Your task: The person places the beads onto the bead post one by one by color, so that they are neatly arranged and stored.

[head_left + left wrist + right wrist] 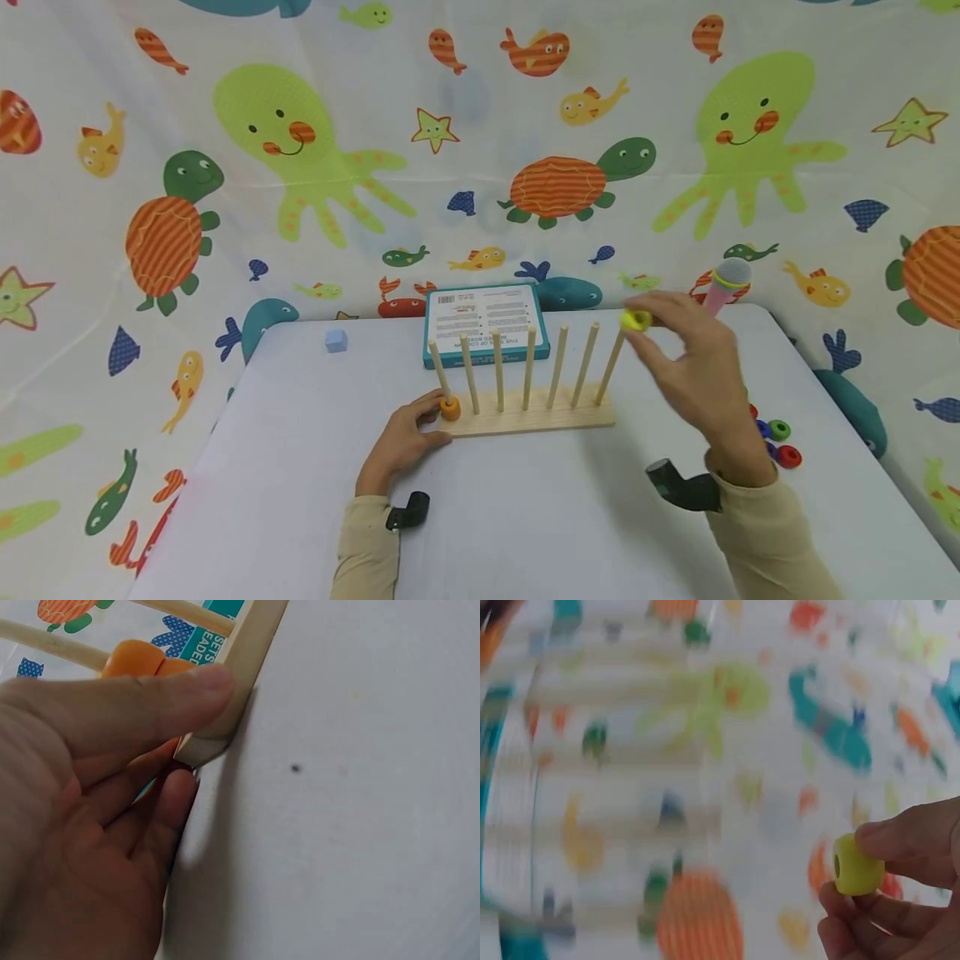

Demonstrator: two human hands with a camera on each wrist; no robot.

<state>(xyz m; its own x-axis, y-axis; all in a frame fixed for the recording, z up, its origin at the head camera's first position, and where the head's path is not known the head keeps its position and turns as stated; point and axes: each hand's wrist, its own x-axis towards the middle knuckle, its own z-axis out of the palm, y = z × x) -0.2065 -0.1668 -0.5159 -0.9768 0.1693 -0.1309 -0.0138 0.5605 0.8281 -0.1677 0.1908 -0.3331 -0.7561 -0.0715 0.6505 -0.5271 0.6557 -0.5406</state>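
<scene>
Yellow bead (864,871) sits pinched between thumb and fingers of the right hand (693,367), beside the upper end of the upright rightmost peg (610,371), contact uncertain; the left hand (405,437) grips the wooden pegboard's (532,423) left end.

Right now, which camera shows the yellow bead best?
The right wrist view: the yellow bead appears largest there, pinched in the fingers, part of its hole visible. The head view shows it smaller in the right hand, near the rightmost peg's top. The left wrist view doesn't show it.
</scene>
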